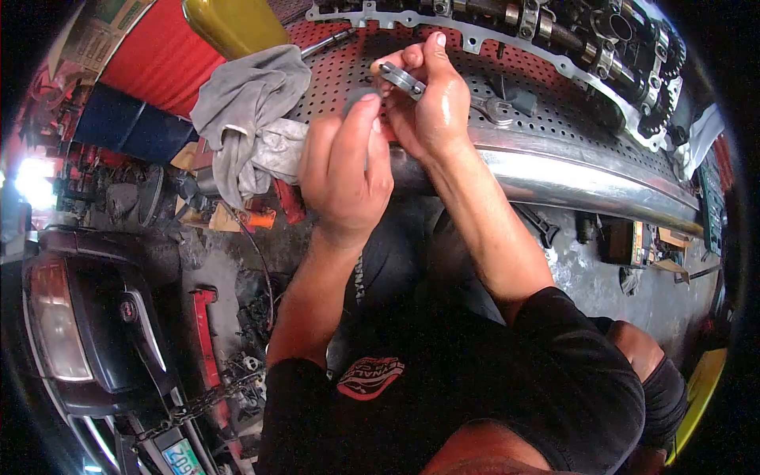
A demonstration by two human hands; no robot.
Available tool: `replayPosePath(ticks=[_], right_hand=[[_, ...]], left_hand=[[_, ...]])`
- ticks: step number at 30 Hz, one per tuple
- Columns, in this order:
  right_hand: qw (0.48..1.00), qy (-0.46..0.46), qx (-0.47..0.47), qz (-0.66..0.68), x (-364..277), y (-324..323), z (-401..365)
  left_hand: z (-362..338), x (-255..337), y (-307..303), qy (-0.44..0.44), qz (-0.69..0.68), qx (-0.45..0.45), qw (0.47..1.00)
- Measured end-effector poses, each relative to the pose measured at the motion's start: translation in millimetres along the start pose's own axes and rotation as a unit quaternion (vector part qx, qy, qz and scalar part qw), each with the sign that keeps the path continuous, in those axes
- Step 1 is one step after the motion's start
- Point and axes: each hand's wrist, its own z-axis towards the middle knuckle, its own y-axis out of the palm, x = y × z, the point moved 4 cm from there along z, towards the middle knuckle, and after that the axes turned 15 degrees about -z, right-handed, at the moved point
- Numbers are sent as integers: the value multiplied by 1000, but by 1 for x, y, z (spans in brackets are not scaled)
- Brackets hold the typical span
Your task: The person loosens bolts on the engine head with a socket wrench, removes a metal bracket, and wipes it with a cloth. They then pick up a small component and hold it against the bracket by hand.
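Observation:
My right hand (439, 99) grips a small grey metal piece (402, 79), which looks like a camshaft bearing cap, between thumb and fingers above the perforated bench top (336, 75). Just below and left of it is my left hand (348, 170), back turned up, fingers bent close together; whatever they pinch is hidden. Beyond both hands lies a cylinder head (546, 59) with its camshafts and bearing caps. An open-end wrench (497, 112) rests to the right of my right hand. Grey rags (253, 99) lie bunched to the left of my left hand.
A yellow container (237, 28) stands behind the rags, with a metal socket tool (328, 42) lying beside it. The bench's rounded metal edge (570, 186) runs below my forearms. A dark vehicle (103, 324) stands at lower left, near a chain (186, 412). Another person's arm (637, 348) shows at lower right.

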Motion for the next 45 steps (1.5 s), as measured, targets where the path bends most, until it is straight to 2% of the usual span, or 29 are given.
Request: replayPosePath(ticks=[4, 7, 8, 9, 10, 11, 12, 15, 16, 19, 20, 21, 22, 23, 24, 26, 28, 31, 32, 33, 34, 35, 36, 37, 39, 41, 42, 45], right_hand=[[1000, 17, 6, -16, -7, 7, -8], [999, 5, 25, -38, -4, 5, -5], [999, 11, 25, -42, -4, 4, -5], [999, 8, 14, -44, -6, 5, -6], [999, 8, 4, -46, -7, 4, -7], [999, 10, -9, -48, -7, 3, -9], [998, 4, -40, -38, -7, 5, -11], [998, 24, -48, 20, -2, 3, -8], [999, 10, -40, 8, -3, 4, -7], [1000, -9, -8, -20, -3, 6, -6], [1000, -8, -7, -24, -4, 6, -8], [1000, -4, -20, -8, -5, 7, -9], [1000, 2, -30, 6, -6, 6, -10], [999, 7, -41, 19, -7, 5, -12], [998, -13, -57, -25, -8, 3, -12], [998, 12, -57, 16, -6, 2, -10], [999, 21, -36, 26, -4, 2, -8], [1000, 18, -11, 5, -4, 9, -8], [1000, 18, -20, 8, -3, 8, -9], [999, 17, -25, 11, -4, 6, -8], [998, 32, -34, 31, -4, 4, -8], [998, 29, -40, 29, -4, 2, -10], [998, 27, -48, 22, -4, 3, -12], [998, 22, -64, 17, -6, 5, -11], [996, -5, -66, 67, -7, 3, -9], [990, -33, -99, 99, -15, -1, -14], [994, -43, -82, 63, -23, -4, -19], [983, -12, -22, -180, -41, -12, -44]], left_hand=[[8, -15, 15, -19, -93, -35, 995], [13, -22, 24, -18, -97, -84, 992], [11, -22, 24, -51, -108, -90, 989], [10, -24, 22, -171, -216, -90, 957], [8, -22, 20, -289, -317, -87, 899], [2, -23, 21, -400, -408, -78, 817], [3, -20, 18, -344, -370, -83, 859], [8, -17, 19, -155, -240, -98, 953], [14, -14, 17, 7, -48, -138, 989], [21, 0, 13, 89, 97, -161, 978], [14, -6, 16, 81, 71, -133, 985], [15, -12, 14, -73, -88, -123, 986], [12, -14, 15, -225, -244, -108, 937], [5, -16, 20, -366, -389, -87, 841], [-1, -24, 21, -412, -460, -83, 782], [3, -21, 25, -253, -344, -80, 901], [11, -15, 23, -44, -125, -101, 986], [20, 1, 15, 92, 125, -166, 974], [16, -2, 16, 107, 119, -148, 976], [19, -8, 14, -46, -32, -124, 991], [15, -8, 15, -201, -186, -99, 957], [7, -9, 22, -349, -333, -72, 873], [-1, -21, 23, -418, -459, -59, 782], [-4, -24, 19, -432, -475, -60, 764], [-1, -7, 5, -377, -439, -38, 815], [15, 1, -16, -229, -255, -31, 939], [21, 7, -26, -151, -156, -23, 976], [36, 10, -38, -199, -154, -86, 964]])
